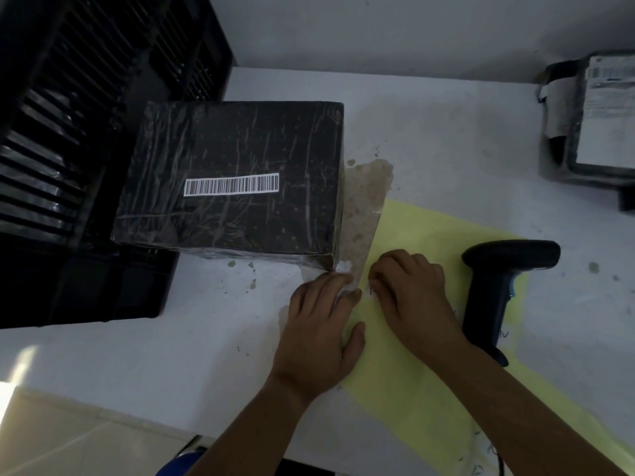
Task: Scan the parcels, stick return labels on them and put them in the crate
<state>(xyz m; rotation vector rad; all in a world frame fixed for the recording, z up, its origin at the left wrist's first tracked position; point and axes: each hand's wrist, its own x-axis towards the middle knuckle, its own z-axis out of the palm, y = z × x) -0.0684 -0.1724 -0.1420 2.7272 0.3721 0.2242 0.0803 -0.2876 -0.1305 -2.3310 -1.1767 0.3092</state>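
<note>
- The left hand point(323, 324) lies flat on the near-left edge of the yellow sheet point(429, 389), grip wide, fingers straight and pressing it to the bench point(171, 355)
- The right hand point(412, 297) is just beside it with fingers curled down onto the sheet. I take it to be picking at a return label, but I cannot tell whether the grip holds anything
- The near parcel point(233, 180) sits on the bench against the crate point(68, 132), not in it, barcode point(231, 184) facing up; I see no return label on it
- A white scrap point(343, 267) lies at the parcel's near corner, touching the left fingertips; it is too small to name
- What could go wrong:
  - a peeled label may curl and stick to my fingers or to itself if lifted too fast
  - if the left hand eases off, the sheet may slide and drag the scanner point(494, 286), which rests on it
  - a label set down on the stain point(364, 201) beside the parcel could pick up dirt and lose its tack
  - a label pressed over the barcode would spoil any later scan
- Count: two parcels — the near one and a far parcel point(598, 121) at the right edge, which carries a white paper — one crate, one scanner, one sheet, one barcode in view, two hands
</note>
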